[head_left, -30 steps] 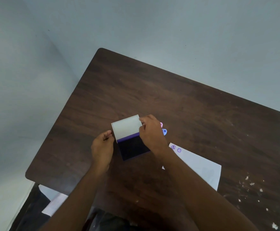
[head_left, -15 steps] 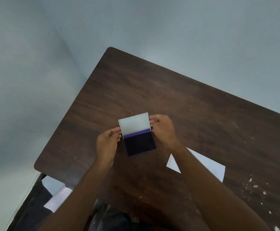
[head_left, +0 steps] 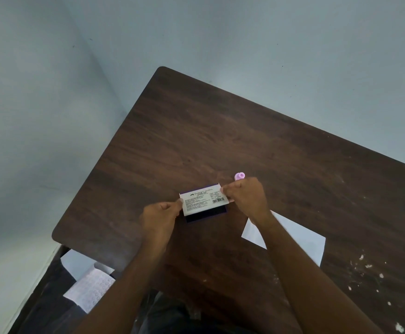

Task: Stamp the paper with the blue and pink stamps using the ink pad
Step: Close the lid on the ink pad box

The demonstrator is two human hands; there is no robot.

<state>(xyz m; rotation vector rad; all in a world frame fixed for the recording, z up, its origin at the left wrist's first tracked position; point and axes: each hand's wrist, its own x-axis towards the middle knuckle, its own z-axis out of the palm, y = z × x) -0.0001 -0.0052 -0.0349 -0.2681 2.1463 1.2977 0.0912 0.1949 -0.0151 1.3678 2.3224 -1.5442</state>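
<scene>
You're pinching the ink pad (head_left: 205, 201) lid with both hands (head_left: 159, 214) (head_left: 246, 197) at frame centre, nearly closed; paper (head_left: 300, 239) marks hidden, so stamping progress unclear.

I see the white printed lid (head_left: 205, 198) of the dark rectangular ink pad (head_left: 206, 216) has folded down almost closed, and the small pink round stamp (head_left: 239, 175) shows again behind my right hand (head_left: 246, 198).

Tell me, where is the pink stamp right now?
In the head view the pink stamp stands on the table, just beyond the right hand, near the ink pad.
</scene>
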